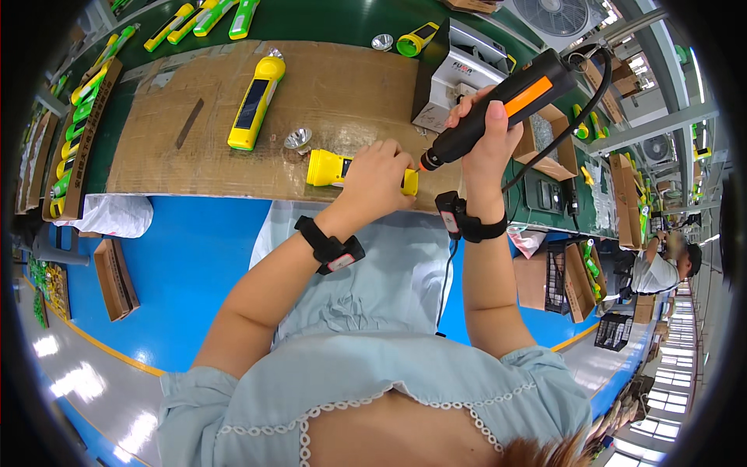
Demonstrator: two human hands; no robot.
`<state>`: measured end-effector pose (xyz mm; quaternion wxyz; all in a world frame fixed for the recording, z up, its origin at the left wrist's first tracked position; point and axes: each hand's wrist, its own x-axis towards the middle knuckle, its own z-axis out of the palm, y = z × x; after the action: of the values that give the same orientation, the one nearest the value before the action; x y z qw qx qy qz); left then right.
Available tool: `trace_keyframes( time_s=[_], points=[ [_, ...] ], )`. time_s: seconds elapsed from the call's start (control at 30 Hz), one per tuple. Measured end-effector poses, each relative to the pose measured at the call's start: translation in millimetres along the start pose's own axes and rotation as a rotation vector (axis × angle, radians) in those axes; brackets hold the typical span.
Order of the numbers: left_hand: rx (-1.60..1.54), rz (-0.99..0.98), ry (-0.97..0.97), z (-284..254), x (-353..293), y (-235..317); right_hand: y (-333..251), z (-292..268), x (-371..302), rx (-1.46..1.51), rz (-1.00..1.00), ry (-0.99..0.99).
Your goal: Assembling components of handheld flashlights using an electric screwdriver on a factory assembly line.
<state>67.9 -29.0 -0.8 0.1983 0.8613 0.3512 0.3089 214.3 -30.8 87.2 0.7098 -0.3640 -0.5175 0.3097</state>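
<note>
My right hand [492, 148] grips a black electric screwdriver [506, 101] with an orange stripe, its cord looping off to the right. The driver's tip points down and left, at the right end of a yellow flashlight [324, 168]. That flashlight lies on its side on the cardboard sheet, and my left hand [376, 177] is closed over its middle, hiding much of it. Whether the tip touches the flashlight is too small to tell. Just beyond lies a loose silver reflector [297, 139]. A second yellow flashlight [256, 103] with a dark panel and green edge rests further left.
A cardboard sheet [163, 156] covers the near bench. Behind my right hand stands a black and silver machine [451, 78]. To its right is an open carton [548, 148] of small parts. A long box of flashlights [75, 183] sits at left. A person [661, 268] is at far right.
</note>
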Motion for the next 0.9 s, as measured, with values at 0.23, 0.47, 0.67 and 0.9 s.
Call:
trace_keyframes(
  time_s=[0.23,0.47,0.67,0.9],
  points=[
    [0.007,-0.026,-0.049,-2,1,4,4,-3,4,0.132,0.004,-0.049],
    [-0.014,-0.029,-0.041,-2,-2,7,1,-6,4,0.043,0.053,-0.021],
    [-0.014,-0.018,-0.024,-3,1,4,12,-6,4,0.026,0.069,-0.046],
    [-0.055,0.004,-0.017,-3,8,-1,17,-3,-5,0.158,0.072,-0.069]
  ],
)
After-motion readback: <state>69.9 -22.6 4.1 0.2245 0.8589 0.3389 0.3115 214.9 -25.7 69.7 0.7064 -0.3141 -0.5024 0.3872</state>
